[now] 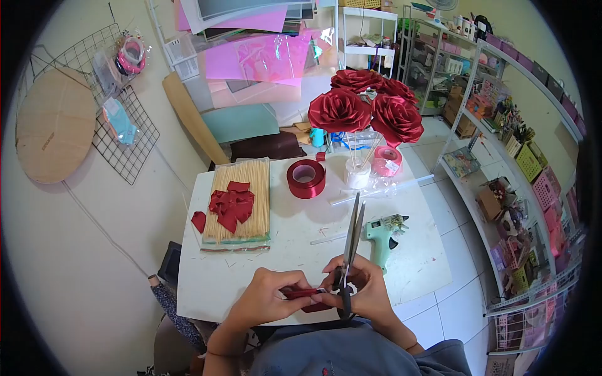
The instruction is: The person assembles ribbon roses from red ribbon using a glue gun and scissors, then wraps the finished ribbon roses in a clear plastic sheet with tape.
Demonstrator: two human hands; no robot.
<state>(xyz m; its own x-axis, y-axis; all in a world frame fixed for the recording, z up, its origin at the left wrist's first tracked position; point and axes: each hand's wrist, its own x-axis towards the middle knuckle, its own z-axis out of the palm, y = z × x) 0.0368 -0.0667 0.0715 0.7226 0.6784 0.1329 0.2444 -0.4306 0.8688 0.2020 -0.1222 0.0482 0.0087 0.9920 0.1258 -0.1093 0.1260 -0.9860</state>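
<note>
At the table's near edge, my left hand [271, 297] is closed on a folded piece of dark red ribbon [300, 293]. My right hand [365, 292] holds black-handled scissors [353, 241], blades pointing up and away from me, while its fingertips also touch the ribbon piece. The fingers partly cover the ribbon, so its full shape is hidden. Left of centre, several cut red ribbon pieces [233, 205] lie on a pack of thin wooden sticks [260, 188]. A roll of red satin ribbon [305, 179] sits just beyond my hands.
A mint-green glue gun [381, 238] lies on the white table [288, 250] to the right. Behind it, several red ribbon roses [342, 111] on sticks stand in a white holder [358, 173], beside a pink tape roll [387, 161]. Metal shelves [501, 169] line the right side.
</note>
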